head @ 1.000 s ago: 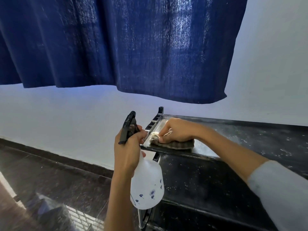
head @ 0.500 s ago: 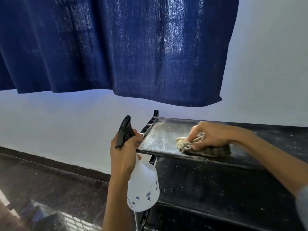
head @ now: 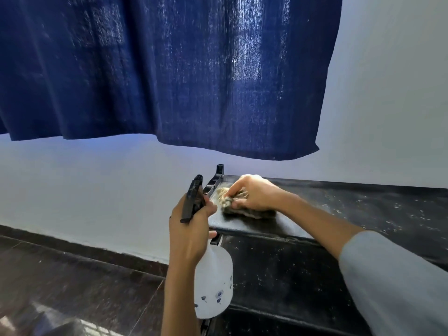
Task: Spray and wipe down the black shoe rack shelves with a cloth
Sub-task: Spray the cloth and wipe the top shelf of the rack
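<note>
— Blue curtain overhead, pale wall behind, and below it the black shoe rack pushed against that wall. Where's the cloth?

— On the top shelf, at its left end, close to the side rail. The right hand presses down on the cloth, fingers curled over its bunched top and gripping it.

— It wasn't there half a second ago.

— No. Then the cloth sat further right along the shelf, with a bare, damp-looking stretch between it and the rail. Now the hand has swept back left and covers that stretch. A second ago it was at the left end too, so this reads as back-and-forth strokes.

— And for the job?

— I'd judge the left end of the top shelf is getting a second pass. White flecks show further right on the same shelf and across the lower shelf, so most of the rack looks not yet done.

— The other hand?

— The left hand is wrapped round the neck of the white spray bottle, thumb up by the black trigger head. It hangs just left of the rack's corner, much as it did in both earlier frames. I see no spray coming out.
</note>
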The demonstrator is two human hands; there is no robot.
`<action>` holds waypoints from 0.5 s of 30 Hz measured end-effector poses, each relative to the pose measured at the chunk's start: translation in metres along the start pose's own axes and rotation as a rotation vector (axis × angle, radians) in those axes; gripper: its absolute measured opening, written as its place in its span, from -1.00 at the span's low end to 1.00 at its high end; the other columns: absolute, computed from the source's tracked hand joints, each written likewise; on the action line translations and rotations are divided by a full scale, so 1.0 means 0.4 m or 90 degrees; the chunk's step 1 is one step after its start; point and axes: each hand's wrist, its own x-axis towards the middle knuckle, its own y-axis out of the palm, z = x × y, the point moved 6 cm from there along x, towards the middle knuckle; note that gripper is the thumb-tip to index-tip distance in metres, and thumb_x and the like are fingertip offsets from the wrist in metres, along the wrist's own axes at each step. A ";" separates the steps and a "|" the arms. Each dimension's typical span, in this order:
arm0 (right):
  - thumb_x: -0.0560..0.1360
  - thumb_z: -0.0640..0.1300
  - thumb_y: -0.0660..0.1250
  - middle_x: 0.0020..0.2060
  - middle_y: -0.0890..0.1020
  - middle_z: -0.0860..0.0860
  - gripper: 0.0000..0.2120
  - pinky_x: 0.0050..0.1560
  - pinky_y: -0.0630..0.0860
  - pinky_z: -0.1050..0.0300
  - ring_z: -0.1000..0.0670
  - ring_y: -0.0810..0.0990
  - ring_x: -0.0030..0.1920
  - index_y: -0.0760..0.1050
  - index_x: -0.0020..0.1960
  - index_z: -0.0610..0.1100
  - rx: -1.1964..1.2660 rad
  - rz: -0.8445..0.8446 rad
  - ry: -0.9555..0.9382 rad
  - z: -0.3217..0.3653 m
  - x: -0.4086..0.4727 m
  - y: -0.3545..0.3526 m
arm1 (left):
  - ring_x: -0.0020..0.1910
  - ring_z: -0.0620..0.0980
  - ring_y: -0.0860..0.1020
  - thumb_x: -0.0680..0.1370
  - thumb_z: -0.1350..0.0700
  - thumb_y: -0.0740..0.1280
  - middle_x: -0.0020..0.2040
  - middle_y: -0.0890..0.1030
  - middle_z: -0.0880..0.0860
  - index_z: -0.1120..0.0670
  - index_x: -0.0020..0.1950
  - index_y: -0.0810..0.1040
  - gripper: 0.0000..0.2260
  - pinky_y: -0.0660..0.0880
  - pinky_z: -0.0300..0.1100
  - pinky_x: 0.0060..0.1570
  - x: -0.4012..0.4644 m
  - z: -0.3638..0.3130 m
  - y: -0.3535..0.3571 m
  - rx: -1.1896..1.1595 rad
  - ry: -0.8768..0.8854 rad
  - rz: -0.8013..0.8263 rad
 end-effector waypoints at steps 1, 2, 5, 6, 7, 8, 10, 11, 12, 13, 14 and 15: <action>0.44 -0.01 0.44 0.11 0.61 0.07 -0.76 0.08 0.48 0.14 0.02 0.56 0.04 0.61 0.11 0.07 -0.009 -0.040 0.062 -0.031 0.016 -0.007 | -0.24 -0.01 0.49 0.52 0.30 0.33 -0.21 0.54 0.07 0.22 -0.07 0.55 -0.97 0.56 -0.12 -0.36 -0.001 0.005 0.004 0.011 0.001 -0.005; 0.46 0.03 0.42 0.13 0.59 0.04 -0.77 0.03 0.46 0.16 -0.02 0.56 0.05 0.59 0.12 0.09 -0.023 -0.078 0.123 -0.062 0.027 -0.013 | -0.29 -0.03 0.46 0.51 0.30 0.34 -0.23 0.53 0.06 0.24 -0.06 0.55 -0.97 0.56 -0.05 -0.33 -0.003 0.008 0.007 0.017 0.001 -0.011; 0.51 0.08 0.33 0.15 0.57 -0.01 -0.71 -0.02 0.39 0.15 -0.09 0.54 0.11 0.52 0.22 0.09 -0.075 -0.076 0.244 -0.112 0.045 -0.019 | -0.33 -0.05 0.43 0.50 0.30 0.35 -0.29 0.51 0.03 0.22 -0.10 0.54 -0.98 0.58 0.16 -0.12 -0.002 0.022 0.014 0.037 0.009 -0.030; 0.51 0.07 0.33 0.14 0.58 -0.01 -0.67 -0.01 0.42 0.14 -0.08 0.54 0.11 0.50 0.26 0.05 -0.107 -0.027 0.262 -0.111 0.043 -0.020 | -0.33 -0.03 0.43 0.50 0.29 0.36 -0.31 0.50 0.03 0.19 -0.12 0.53 -0.96 0.57 0.19 -0.08 -0.002 0.029 0.016 0.048 0.012 -0.034; 0.50 0.07 0.34 0.14 0.59 -0.01 -0.62 0.01 0.45 0.14 -0.07 0.55 0.09 0.49 0.29 0.00 -0.138 0.033 0.272 -0.104 0.033 -0.020 | -0.33 -0.01 0.43 0.50 0.28 0.36 -0.33 0.50 0.04 0.16 -0.14 0.52 -0.95 0.58 0.19 -0.08 -0.002 0.035 0.018 0.062 0.017 -0.038; 0.49 0.05 0.36 0.15 0.58 0.00 -0.59 0.04 0.47 0.14 -0.05 0.56 0.08 0.47 0.30 -0.03 -0.155 0.092 0.266 -0.088 0.013 -0.018 | -0.34 0.00 0.44 0.50 0.26 0.36 -0.34 0.51 0.06 0.13 -0.16 0.51 -0.93 0.58 0.16 -0.11 -0.004 0.041 0.021 0.080 0.029 -0.042; 0.45 0.02 0.42 0.18 0.54 0.06 -0.59 0.04 0.44 0.13 -0.01 0.52 0.09 0.49 0.28 0.02 -0.121 0.165 0.195 -0.048 -0.026 -0.010 | -0.34 0.06 0.46 0.50 0.26 0.35 -0.32 0.54 0.12 0.13 -0.20 0.48 -0.90 0.52 0.04 -0.21 -0.011 0.045 0.027 0.116 0.075 -0.054; 0.42 0.00 0.46 0.16 0.54 0.09 -0.60 0.04 0.43 0.13 0.01 0.51 0.10 0.52 0.23 0.06 -0.097 0.165 0.141 -0.024 -0.039 -0.006 | -0.33 0.08 0.47 0.49 0.27 0.35 -0.32 0.54 0.13 0.13 -0.21 0.47 -0.88 0.47 -0.05 -0.27 -0.014 0.043 0.030 0.125 0.096 -0.061; 0.39 -0.02 0.49 0.13 0.56 0.11 -0.63 0.06 0.44 0.11 0.02 0.52 0.09 0.55 0.18 0.09 -0.074 0.153 0.089 -0.002 -0.044 0.001 | -0.33 0.07 0.46 0.49 0.28 0.34 -0.32 0.54 0.12 0.13 -0.21 0.46 -0.87 0.41 -0.13 -0.31 -0.017 0.042 0.033 0.124 0.106 -0.068; 0.37 -0.05 0.51 0.08 0.59 0.11 -0.64 0.08 0.49 0.09 0.03 0.54 0.07 0.58 0.14 0.10 -0.047 0.133 0.058 0.014 -0.039 0.012 | -0.35 0.04 0.44 0.50 0.29 0.33 -0.33 0.53 0.11 0.12 -0.22 0.46 -0.87 0.38 -0.17 -0.34 -0.018 0.041 0.034 0.116 0.105 -0.073; 0.36 -0.07 0.50 0.06 0.60 0.10 -0.66 0.10 0.52 0.07 0.03 0.57 0.04 0.60 0.12 0.11 -0.024 0.106 0.052 0.018 -0.022 0.022 | -0.36 0.01 0.42 0.49 0.29 0.33 -0.33 0.53 0.10 0.12 -0.22 0.46 -0.86 0.36 -0.19 -0.34 -0.019 0.040 0.035 0.108 0.097 -0.075; 0.38 -0.07 0.49 0.05 0.61 0.09 -0.68 0.11 0.54 0.08 0.02 0.58 0.02 0.60 0.12 0.11 -0.012 0.072 0.066 0.012 0.002 0.030 | -0.36 -0.01 0.42 0.49 0.29 0.34 -0.33 0.53 0.08 0.11 -0.22 0.46 -0.86 0.38 -0.17 -0.33 -0.020 0.039 0.036 0.104 0.086 -0.073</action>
